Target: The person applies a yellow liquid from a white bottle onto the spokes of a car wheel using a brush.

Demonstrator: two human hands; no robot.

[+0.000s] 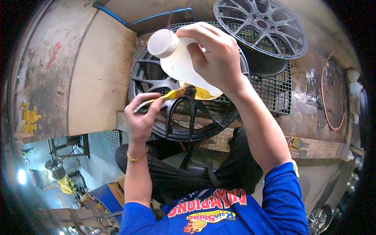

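Observation:
My right hand (213, 58) grips a white plastic jug (176, 64) with a white screw cap (162, 44); yellow shows along its lower edge. My left hand (143, 113) holds a brush (174, 94) with a yellow handle, its dark bristles at that yellow edge of the jug. Beneath both, a dark multi-spoke wheel rim (139, 84) lies on a grate, with wet-looking black spokes nearest me; the jug hides part of it.
A second grey rim (260, 23) sits at the upper right on the grid rack (274, 98). A panel (86, 78) stands left, with a blue pipe (156, 15) along the back. An orange hose (325, 117) loops at right.

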